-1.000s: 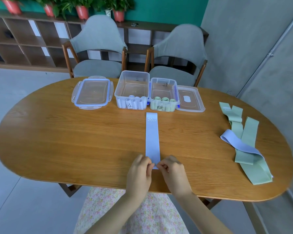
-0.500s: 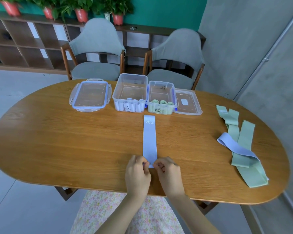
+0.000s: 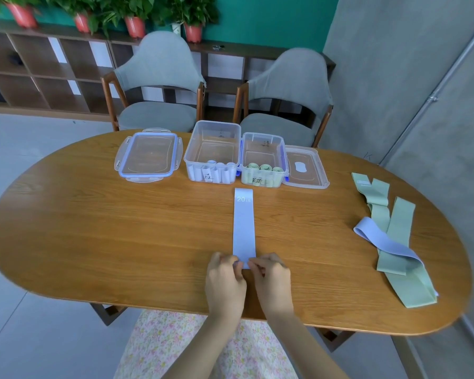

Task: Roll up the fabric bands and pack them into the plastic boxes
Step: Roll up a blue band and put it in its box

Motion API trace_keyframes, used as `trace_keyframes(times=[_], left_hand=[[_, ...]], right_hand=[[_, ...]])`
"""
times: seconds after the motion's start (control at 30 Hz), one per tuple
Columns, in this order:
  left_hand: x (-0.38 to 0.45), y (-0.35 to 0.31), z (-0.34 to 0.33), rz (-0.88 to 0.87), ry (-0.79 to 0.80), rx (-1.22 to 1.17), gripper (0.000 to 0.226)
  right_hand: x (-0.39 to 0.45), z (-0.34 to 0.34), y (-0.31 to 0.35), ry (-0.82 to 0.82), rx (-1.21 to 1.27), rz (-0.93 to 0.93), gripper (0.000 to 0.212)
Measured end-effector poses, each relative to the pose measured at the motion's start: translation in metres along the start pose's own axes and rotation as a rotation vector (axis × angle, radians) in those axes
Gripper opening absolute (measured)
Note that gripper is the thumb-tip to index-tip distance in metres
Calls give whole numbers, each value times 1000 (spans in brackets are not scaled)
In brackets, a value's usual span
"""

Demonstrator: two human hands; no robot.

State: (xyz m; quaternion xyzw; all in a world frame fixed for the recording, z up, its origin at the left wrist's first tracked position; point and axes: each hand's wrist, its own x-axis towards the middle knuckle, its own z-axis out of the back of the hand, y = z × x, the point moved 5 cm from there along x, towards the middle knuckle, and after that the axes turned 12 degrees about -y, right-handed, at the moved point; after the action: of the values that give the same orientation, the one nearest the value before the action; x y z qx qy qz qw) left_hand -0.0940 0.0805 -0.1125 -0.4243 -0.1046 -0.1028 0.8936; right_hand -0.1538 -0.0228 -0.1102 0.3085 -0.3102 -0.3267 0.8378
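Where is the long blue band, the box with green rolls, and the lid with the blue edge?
blue band (image 3: 244, 225): head view, middle of the flat strip.
box with green rolls (image 3: 263, 151): head view, bare floor inside the box.
lid with the blue edge (image 3: 147, 157): head view, middle of the clear panel.

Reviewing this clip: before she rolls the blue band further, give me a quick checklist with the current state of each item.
1. Both hands on the near end: left hand and right hand pinch the blue band. Ok.
2. Band flat and straight toward the boxes. Ok.
3. Roll started tight: hidden by the fingers. Cannot tell.
4. Left box open, with room behind its pale rolls. Ok.
5. Right box holds green rolls, so not this band's box. Ok.
6. Remaining bands lie apart at the right, clear of the roll path. Ok.
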Motion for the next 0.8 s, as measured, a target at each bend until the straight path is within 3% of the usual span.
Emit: trace_keyframes(times=[0.13, 0.27, 0.43, 0.57, 0.7, 0.8], left_hand=[[5, -5, 1, 66, -16, 4, 8], [8, -7, -1, 39, -31, 42, 14], [3, -10, -2, -60, -18, 56, 12], [16, -9, -1, 68, 8, 25, 9], [29, -11, -3, 81, 20, 42, 14], [30, -13, -6, 90, 14, 57, 16]], right_hand=[[5, -2, -1, -24, -19, -35, 5], [1, 0, -1, 1, -6, 43, 6], [14, -1, -5, -17, 34, -67, 4], [16, -3, -4, -34, 24, -106, 9], [18, -7, -2, -11, -27, -29, 11], [25, -9, -1, -37, -34, -80, 11]])
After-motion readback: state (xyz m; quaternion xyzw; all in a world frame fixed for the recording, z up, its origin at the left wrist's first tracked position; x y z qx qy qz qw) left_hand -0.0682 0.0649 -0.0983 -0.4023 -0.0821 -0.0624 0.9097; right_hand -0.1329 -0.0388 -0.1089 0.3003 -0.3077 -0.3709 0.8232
